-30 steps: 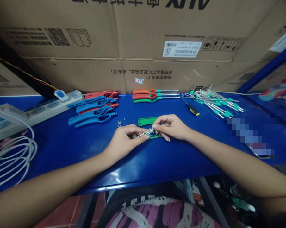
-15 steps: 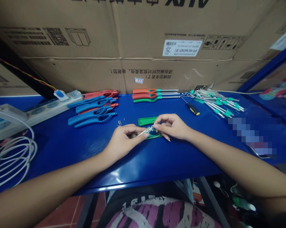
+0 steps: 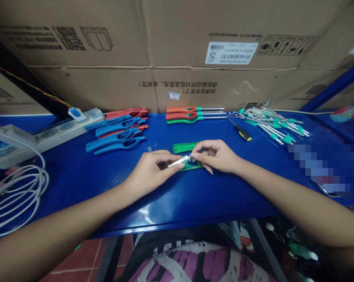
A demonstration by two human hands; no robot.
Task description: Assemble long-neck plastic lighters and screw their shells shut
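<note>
My left hand (image 3: 155, 170) pinches a small clear and silvery part (image 3: 179, 161) between thumb and fingers. At the right end of that part, my right hand (image 3: 216, 156) has thumb and index finger pressed together on a thin light wire. Beneath both hands lies an open green casing half (image 3: 191, 166), partly covered by the fingers. Just behind it rests a second green casing piece (image 3: 183, 147), flat on the blue table (image 3: 165, 203).
Blue and red casings (image 3: 118, 137) lie at left beside a white power strip (image 3: 52, 134) and coiled cable (image 3: 18, 196). Behind are assembled lighters (image 3: 181, 116), a screwdriver (image 3: 242, 132) and metal tubes with green ends (image 3: 275, 127). A cardboard box (image 3: 106, 84) stands at the back.
The view has shifted slightly. The silvery part in my left hand has turned a little, and both hands remain close together over the green casing.
</note>
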